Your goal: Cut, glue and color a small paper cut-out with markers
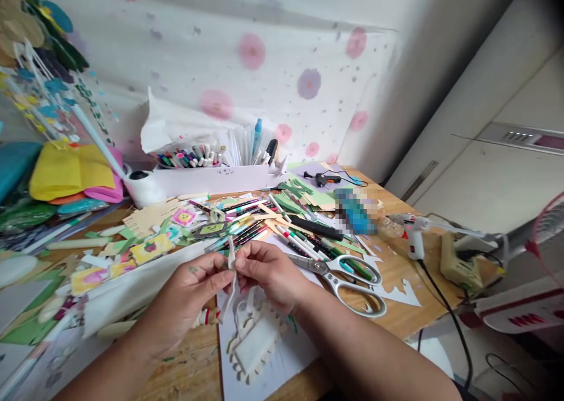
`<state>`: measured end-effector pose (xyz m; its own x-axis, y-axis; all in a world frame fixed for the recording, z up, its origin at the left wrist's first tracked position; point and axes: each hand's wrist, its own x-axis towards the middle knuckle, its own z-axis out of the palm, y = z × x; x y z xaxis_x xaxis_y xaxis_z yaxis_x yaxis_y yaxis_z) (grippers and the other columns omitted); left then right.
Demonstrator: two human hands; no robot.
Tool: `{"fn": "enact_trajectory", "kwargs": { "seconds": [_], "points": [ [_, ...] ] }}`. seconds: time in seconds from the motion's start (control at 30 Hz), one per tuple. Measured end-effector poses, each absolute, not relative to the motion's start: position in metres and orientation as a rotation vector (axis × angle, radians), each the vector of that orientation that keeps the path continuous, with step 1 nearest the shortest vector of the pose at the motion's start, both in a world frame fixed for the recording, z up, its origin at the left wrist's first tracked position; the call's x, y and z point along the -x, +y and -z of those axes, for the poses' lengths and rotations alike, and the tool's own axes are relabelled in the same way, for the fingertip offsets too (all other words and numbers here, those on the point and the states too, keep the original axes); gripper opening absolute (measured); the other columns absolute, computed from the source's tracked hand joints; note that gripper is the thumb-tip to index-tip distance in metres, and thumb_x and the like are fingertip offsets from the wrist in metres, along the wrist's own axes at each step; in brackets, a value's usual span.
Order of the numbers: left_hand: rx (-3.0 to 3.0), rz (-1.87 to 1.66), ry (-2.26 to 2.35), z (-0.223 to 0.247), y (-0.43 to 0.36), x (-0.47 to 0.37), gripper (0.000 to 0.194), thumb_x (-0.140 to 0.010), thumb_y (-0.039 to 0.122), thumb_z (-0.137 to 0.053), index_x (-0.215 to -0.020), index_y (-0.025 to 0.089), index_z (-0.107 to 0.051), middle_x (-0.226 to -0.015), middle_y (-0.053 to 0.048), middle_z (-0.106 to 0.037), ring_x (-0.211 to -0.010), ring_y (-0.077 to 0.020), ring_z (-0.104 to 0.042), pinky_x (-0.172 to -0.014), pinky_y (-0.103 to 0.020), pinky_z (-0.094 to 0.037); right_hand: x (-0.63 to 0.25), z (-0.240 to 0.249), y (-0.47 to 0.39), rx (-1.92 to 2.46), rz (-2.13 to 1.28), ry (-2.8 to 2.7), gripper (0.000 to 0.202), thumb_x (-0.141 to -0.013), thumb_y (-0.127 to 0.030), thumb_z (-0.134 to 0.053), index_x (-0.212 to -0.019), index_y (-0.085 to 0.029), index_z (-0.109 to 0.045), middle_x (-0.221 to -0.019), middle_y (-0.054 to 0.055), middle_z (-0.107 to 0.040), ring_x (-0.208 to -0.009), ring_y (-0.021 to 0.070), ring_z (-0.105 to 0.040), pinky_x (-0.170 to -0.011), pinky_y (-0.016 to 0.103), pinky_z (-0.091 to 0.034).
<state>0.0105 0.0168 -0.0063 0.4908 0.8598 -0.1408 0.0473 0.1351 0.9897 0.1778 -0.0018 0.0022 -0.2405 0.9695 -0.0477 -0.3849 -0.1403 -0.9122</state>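
Both hands meet over the front of the table. A narrow white strip, of paper or cloth, is pinched between the fingertips of my left hand and my right hand. One end of it sticks up above the fingers and the other hangs below. Beneath the hands lies a white rectangular piece with a scalloped edge, on a pale sheet. Some loops of thin white strip lie at its upper side, partly hidden by my hands. White-handled scissors rest just right of my right hand.
Pens and markers, paper scraps and a black tool crowd the table. A white box of markers stands behind. At right are a white glue gun with its cord and a power strip. A roll stands left.
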Motion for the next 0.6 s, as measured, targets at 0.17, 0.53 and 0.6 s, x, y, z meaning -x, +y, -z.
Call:
{"fn": "enact_trajectory", "kwargs": {
  "seconds": [0.17,0.53,0.6],
  "points": [
    [-1.329,-0.679,0.962,0.006,0.017,-0.009,0.031,-0.080,0.051,-0.067,-0.081,0.020,-0.060,-0.072,0.002,-0.055,-0.056,-0.0109,-0.048,-0.043,-0.019,-0.039,-0.182,-0.001,0.000,0.862,-1.544,-1.049,0.042,-0.054,-0.044,-0.088,-0.069,-0.017,-0.060,-0.060,-0.006,-0.056,-0.052,0.0078,-0.048,-0.052,0.022,-0.040],
    [-1.360,-0.715,1.041,-0.004,0.013,-0.014,0.040,-0.077,0.059,-0.065,-0.075,0.020,-0.055,-0.065,0.002,-0.054,-0.054,-0.0125,-0.049,-0.043,-0.021,-0.043,-0.181,0.000,0.000,0.887,-1.504,-1.078,0.040,-0.057,-0.042,-0.087,-0.066,-0.018,-0.056,-0.056,-0.006,-0.055,-0.050,0.0085,-0.048,-0.052,0.023,-0.040],
    [-1.369,-0.731,1.016,-0.006,0.012,-0.015,0.039,-0.079,0.059,-0.063,-0.076,0.021,-0.055,-0.066,0.002,-0.055,-0.056,-0.0126,-0.051,-0.045,-0.021,-0.044,-0.181,-0.001,-0.001,0.884,-1.501,-1.080,0.040,-0.058,-0.043,-0.087,-0.066,-0.018,-0.056,-0.056,-0.006,-0.055,-0.050,0.0084,-0.048,-0.052,0.022,-0.040]
  ]
}}
